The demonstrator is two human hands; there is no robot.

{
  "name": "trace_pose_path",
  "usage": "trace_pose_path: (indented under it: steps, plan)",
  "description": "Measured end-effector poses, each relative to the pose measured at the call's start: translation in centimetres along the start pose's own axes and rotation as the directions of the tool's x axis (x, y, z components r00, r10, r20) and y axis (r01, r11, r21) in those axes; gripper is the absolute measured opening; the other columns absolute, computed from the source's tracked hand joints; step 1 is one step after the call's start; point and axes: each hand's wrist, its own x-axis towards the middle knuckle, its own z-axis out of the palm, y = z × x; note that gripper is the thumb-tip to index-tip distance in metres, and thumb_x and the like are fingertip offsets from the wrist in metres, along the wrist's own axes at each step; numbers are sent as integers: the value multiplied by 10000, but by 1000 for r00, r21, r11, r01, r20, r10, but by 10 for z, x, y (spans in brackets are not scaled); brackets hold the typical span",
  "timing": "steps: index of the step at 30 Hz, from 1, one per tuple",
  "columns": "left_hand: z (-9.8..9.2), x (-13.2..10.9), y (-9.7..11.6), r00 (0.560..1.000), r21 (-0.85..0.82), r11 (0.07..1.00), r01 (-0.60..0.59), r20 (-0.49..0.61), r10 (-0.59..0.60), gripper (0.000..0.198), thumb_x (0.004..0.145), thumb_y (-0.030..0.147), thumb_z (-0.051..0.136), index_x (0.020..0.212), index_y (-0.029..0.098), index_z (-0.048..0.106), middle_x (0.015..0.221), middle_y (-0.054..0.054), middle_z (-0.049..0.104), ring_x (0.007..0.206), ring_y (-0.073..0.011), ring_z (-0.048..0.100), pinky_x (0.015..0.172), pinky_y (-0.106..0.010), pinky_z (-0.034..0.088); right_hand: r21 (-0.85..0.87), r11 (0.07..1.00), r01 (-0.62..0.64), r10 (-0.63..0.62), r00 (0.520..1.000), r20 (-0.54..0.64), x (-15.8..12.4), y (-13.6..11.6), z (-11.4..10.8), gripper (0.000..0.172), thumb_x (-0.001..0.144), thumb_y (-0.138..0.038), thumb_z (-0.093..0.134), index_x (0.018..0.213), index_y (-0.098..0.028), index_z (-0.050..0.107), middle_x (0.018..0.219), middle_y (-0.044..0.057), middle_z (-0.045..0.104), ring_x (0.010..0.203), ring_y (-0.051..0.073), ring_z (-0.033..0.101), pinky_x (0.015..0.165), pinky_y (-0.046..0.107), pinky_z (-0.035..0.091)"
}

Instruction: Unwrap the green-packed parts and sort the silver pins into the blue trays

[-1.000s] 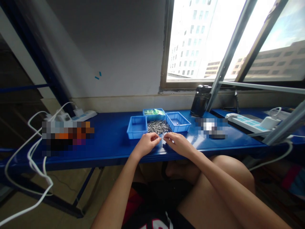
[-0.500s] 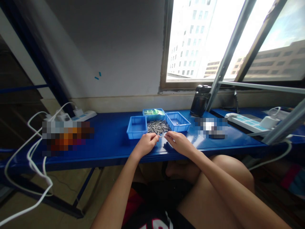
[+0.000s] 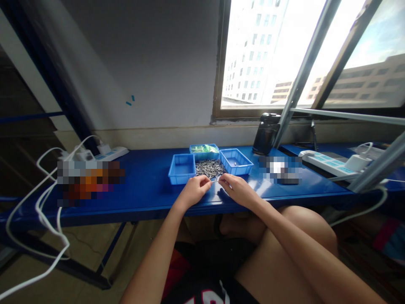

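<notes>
Both hands pinch one thin metal rod (image 3: 215, 181), too small to name more exactly, held level over the table's front part. My left hand (image 3: 196, 188) grips its left end with closed fingers, and my right hand (image 3: 233, 185) closes on its right end. Just beyond the fingers lies a pile of small metal pieces (image 3: 209, 168). A blue bin (image 3: 182, 168) stands left of the pile. Another blue bin (image 3: 236, 161), with a small metal piece inside, is on the right. Behind the pile, a blue bin (image 3: 204, 145) holds green-and-clear packaging.
The blue table (image 3: 142, 185) runs along the wall. A black container (image 3: 265, 133) stands under the window at the back right. White power strips (image 3: 329, 162) and cables lie to the right and left. Blurred-out items sit at both sides.
The thin metal rod has tilted slightly and the fingers have shifted a little. Both hands stay in nearly the same place, and the bins have not moved.
</notes>
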Motion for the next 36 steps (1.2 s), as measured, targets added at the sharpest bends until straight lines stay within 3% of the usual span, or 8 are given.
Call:
trace_pose_path:
  steps: [9,16,22,32,36]
  plan:
    - [1,2,-5,1000,-10,1000,-3,14,3,173,757,306,522,748,158,611,732,-19,641,664,-143,565,614,-235,427,3,1000,2,-2,1000,-1,-1,4,2,82,847,-216,467,839,-200,547,808,19,603,694,131,540,650,238,407]
    - [2,1,-3,1000,-24,1000,6,-19,-7,258,798,375,471,773,158,609,699,-20,620,652,-147,556,598,-236,427,7,999,41,-41,999,4,0,4,2,136,874,-233,443,836,-198,569,822,31,611,744,142,557,668,239,408]
    - [1,2,-4,1000,-55,998,5,3,-4,264,776,369,517,914,174,630,732,-15,615,623,-130,547,600,-228,431,17,999,37,-37,999,24,0,2,4,209,908,-266,390,867,-201,584,839,39,623,774,150,578,703,251,423]
    - [0,0,-2,998,-102,995,-24,63,30,321,789,412,508,937,172,663,782,-28,649,599,-122,548,588,-226,443,10,998,60,-61,995,80,0,-2,4,221,911,-285,397,885,-205,601,861,40,643,807,154,591,721,258,430]
    - [0,-1,1,998,-92,994,-55,30,58,281,796,382,504,891,171,664,820,-30,661,681,-138,582,637,-228,457,8,998,56,-56,995,85,0,-3,3,214,905,-294,409,887,-206,603,869,41,648,811,160,593,719,262,432]
